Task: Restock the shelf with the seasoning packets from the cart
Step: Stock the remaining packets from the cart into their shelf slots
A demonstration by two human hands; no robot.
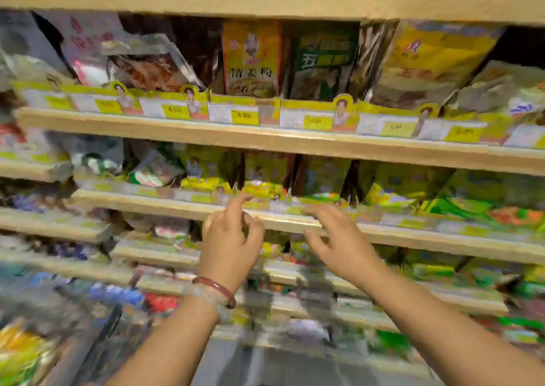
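Note:
Wooden shelves (265, 141) run across the view, filled with upright seasoning packets. A yellow packet (250, 59) and a green packet (323, 61) stand in the upper row. More yellow packets (267, 173) fill the middle row, blurred. My left hand (230, 244), with a red bracelet on the wrist, hovers in front of the middle shelf's edge, fingers spread and empty. My right hand (339, 238) is beside it, fingers apart, holding nothing. Both hands are just below the yellow packets of the middle row.
Yellow price tags (244, 115) line the shelf fronts. Lower shelves (295, 270) hold more blurred packets. At the bottom left, a blurred grey frame (88, 335) with colourful packets (23, 353) may be the cart.

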